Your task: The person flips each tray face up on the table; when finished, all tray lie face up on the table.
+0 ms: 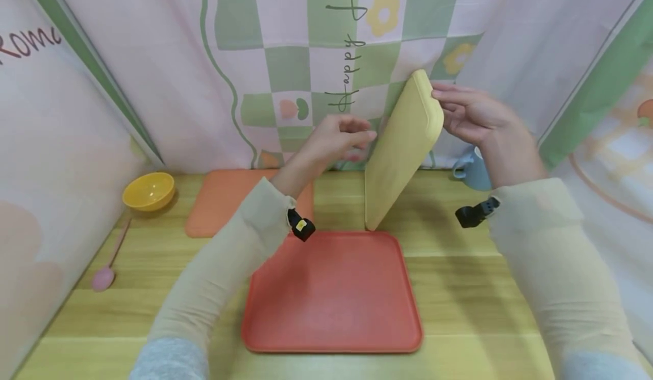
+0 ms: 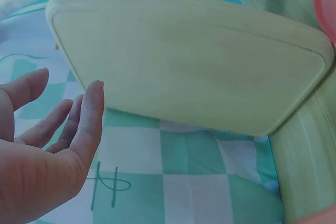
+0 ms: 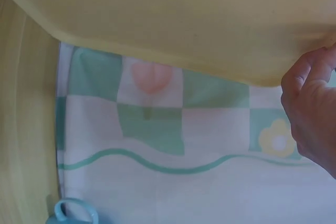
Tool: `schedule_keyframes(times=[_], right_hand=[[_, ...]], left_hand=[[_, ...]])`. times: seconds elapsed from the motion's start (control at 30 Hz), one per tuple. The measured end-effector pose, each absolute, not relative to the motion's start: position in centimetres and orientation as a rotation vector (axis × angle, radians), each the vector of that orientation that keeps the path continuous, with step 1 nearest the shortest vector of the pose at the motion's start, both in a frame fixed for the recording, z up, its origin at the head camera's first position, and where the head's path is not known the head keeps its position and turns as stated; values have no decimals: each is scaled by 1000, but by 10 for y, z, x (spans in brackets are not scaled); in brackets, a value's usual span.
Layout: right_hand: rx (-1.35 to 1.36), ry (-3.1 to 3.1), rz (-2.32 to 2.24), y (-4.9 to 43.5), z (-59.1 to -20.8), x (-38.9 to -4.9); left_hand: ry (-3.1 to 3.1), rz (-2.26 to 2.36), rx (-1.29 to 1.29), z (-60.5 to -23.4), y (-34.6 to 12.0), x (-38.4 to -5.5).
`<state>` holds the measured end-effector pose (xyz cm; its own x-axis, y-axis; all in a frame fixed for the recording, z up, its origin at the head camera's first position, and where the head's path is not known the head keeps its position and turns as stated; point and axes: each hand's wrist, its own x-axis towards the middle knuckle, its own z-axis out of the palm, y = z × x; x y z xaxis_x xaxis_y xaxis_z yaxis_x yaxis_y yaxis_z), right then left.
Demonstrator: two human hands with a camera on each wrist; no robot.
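A yellow tray (image 1: pixel 405 147) stands on edge on the table, tilted, near the checked cloth at the back. My right hand (image 1: pixel 476 113) holds it by its upper edge, with the fingers on its right side. In the right wrist view, the same hand (image 3: pixel 315 106) meets the tray's (image 3: pixel 173 14) rim at the right. My left hand (image 1: pixel 339 136) hovers to the left of the tray, apart from it, fingers loosely bent around nothing. The left wrist view shows this hand (image 2: pixel 58 150) in front of the tray's broad face (image 2: pixel 184 61).
A red tray (image 1: pixel 334 295) lies flat in front. Behind my left forearm is a flat orange tray or board (image 1: pixel 224 195). On the left are a yellow bowl (image 1: pixel 149 191) and a pink spoon (image 1: pixel 104 278). A blue mug (image 1: pixel 474 170) stands at the back right.
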<state>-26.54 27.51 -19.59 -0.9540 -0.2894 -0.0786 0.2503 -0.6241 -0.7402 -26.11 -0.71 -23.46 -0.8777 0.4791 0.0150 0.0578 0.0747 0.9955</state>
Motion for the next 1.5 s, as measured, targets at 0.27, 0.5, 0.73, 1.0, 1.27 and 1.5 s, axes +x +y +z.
schedule_keyframes(times=[0.27,0.5,0.73,1.0,1.27,1.5], right_hand=[[57,1269,-2598,244,-187,-272],[80,1421,-2522,219,-180,-276],[90,1449,-2481,186,-179,-284],[2,1581,-2385,150,-186,-290],[-81,1649,-2247,130,-199,-289],[-185,1651,-2129,129,-216,-284]], left_hand=[[1962,1973,508,-218,-1,-262],[1949,2012,450,-202,-3,-261],[1901,2045,398,-196,-12,-259],[1881,2106,302,-198,-34,-261],[1921,2100,169,-205,-51,-265],[1928,2060,88,-217,-68,-271]])
